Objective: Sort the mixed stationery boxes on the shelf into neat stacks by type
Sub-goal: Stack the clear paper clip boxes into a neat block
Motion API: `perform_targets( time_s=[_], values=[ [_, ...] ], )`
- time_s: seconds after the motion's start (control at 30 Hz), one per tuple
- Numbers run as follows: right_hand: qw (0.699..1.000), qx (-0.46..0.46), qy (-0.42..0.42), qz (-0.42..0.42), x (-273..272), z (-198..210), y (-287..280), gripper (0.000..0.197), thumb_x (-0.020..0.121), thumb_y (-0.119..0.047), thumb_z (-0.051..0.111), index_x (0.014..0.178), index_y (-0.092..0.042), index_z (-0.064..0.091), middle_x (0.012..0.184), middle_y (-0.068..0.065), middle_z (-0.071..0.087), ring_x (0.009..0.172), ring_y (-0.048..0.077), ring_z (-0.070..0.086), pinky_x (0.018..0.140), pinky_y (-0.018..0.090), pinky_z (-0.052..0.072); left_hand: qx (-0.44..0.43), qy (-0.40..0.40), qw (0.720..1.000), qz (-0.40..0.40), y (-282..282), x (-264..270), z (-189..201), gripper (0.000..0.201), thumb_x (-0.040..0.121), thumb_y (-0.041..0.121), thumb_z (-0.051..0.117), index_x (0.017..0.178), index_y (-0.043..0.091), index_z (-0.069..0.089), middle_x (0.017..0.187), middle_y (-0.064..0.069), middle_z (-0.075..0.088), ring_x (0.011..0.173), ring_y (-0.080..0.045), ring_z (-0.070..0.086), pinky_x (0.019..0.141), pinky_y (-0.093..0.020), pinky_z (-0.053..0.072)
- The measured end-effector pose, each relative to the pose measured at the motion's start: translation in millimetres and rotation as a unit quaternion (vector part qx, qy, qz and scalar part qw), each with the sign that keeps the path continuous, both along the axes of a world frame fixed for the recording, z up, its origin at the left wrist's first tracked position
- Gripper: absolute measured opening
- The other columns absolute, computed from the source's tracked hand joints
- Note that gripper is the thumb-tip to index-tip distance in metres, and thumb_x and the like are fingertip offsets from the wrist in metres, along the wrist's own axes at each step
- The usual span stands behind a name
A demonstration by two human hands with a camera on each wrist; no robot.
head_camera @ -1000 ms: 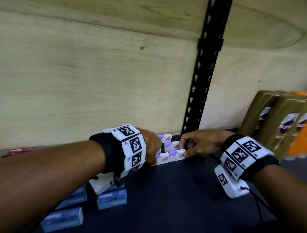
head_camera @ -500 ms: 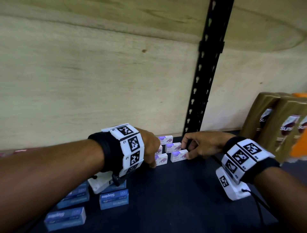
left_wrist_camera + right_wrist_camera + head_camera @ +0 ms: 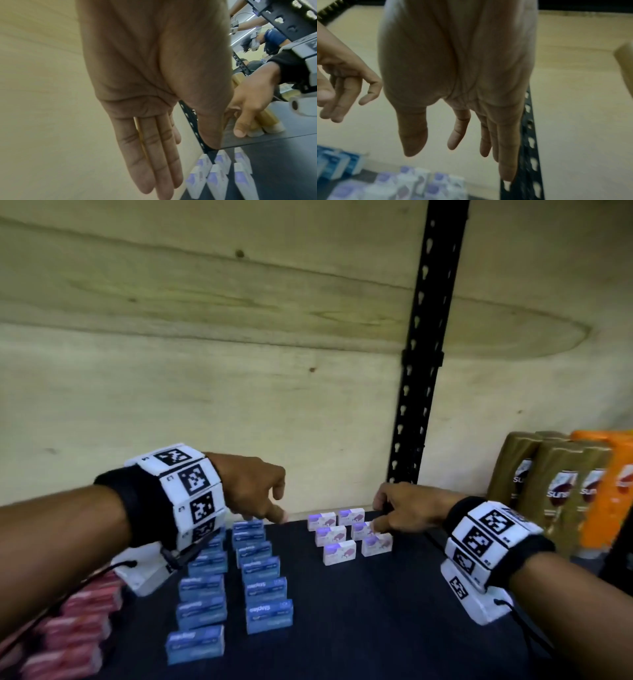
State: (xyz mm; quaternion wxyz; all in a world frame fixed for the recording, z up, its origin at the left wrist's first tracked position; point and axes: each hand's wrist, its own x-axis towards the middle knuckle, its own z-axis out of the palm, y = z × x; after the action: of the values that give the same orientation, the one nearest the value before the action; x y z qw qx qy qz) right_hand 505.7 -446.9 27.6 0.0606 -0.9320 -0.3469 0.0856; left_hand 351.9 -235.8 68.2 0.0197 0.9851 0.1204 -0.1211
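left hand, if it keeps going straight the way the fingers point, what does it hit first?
Probably the plywood back panel. The left hand hangs open above the back end of the blue staples boxes, fingers aimed toward the wall, nothing visible between. Depth is unclear; a steeper path meets the boxes.

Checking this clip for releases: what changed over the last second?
Both hands let go of the white-and-purple boxes: the left hand lifted away toward the blue boxes, open; the right hand eased back, open. The six white-and-purple boxes stayed in rows.

Your left hand hung above the staple boxes; the small boxes sat beneath your right hand, bottles to its right.
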Motion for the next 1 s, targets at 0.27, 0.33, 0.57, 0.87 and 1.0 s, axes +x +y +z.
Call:
perform_targets(
  time_s=[0.27,0.33,0.57,0.87,1.0],
  values=[
    [0.993,-0.003,-0.014,0.116,-83.8,37.1,59.9,0.037,0.090,-0.046,0.064,0.119,-0.025,0.057,0.117,-0.006,0.059,0.105,0.016,0.059,0.093,0.029,0.046,0.054,-0.013,0.996,0.076,41.1,-114.7,25.4,0.041,0.089,0.060,0.053,0.117,0.030,0.049,0.101,0.009,0.069,0.092,-0.010,0.059,0.085,-0.030,0.044],
    [0.986,-0.008,-0.015,0.163,-110.0,37.6,85.9,0.034,0.089,-0.047,0.065,0.115,-0.026,0.058,0.109,-0.009,0.058,0.100,0.014,0.057,0.092,0.029,0.045,0.056,-0.015,0.993,0.102,53.6,-151.8,26.9,0.041,0.089,0.060,0.053,0.118,0.031,0.049,0.108,0.013,0.066,0.094,-0.009,0.058,0.088,-0.029,0.043],
    [0.942,-0.013,0.002,0.336,-223.1,39.3,179.9,0.032,0.091,-0.046,0.064,0.117,-0.026,0.061,0.114,-0.009,0.063,0.101,0.013,0.059,0.091,0.029,0.045,0.056,-0.057,0.976,0.203,101.6,-285.8,19.1,0.028,0.089,0.056,0.056,0.108,0.035,0.057,0.104,0.018,0.065,0.090,-0.004,0.059,0.085,-0.026,0.048],
    [0.873,-0.019,0.004,0.487,-352.2,16.6,263.7,0.029,0.090,-0.043,0.067,0.113,-0.026,0.062,0.107,-0.007,0.062,0.098,0.016,0.059,0.087,0.030,0.048,0.067,-0.109,0.930,0.346,135.3,-426.0,-36.1,0.031,0.097,0.051,0.042,0.124,0.040,0.052,0.114,0.006,0.053,0.096,-0.012,0.050,0.087,-0.025,0.040],
    [0.863,-0.031,-0.013,0.504,-379.3,3.0,284.7,0.030,0.089,-0.039,0.069,0.115,-0.024,0.063,0.110,-0.005,0.069,0.092,0.014,0.059,0.077,0.027,0.045,0.028,-0.157,0.912,0.377,146.0,-444.0,-70.3,0.029,0.098,0.050,0.039,0.123,0.041,0.050,0.112,0.005,0.046,0.097,-0.012,0.051,0.089,-0.027,0.041]
  ],
)
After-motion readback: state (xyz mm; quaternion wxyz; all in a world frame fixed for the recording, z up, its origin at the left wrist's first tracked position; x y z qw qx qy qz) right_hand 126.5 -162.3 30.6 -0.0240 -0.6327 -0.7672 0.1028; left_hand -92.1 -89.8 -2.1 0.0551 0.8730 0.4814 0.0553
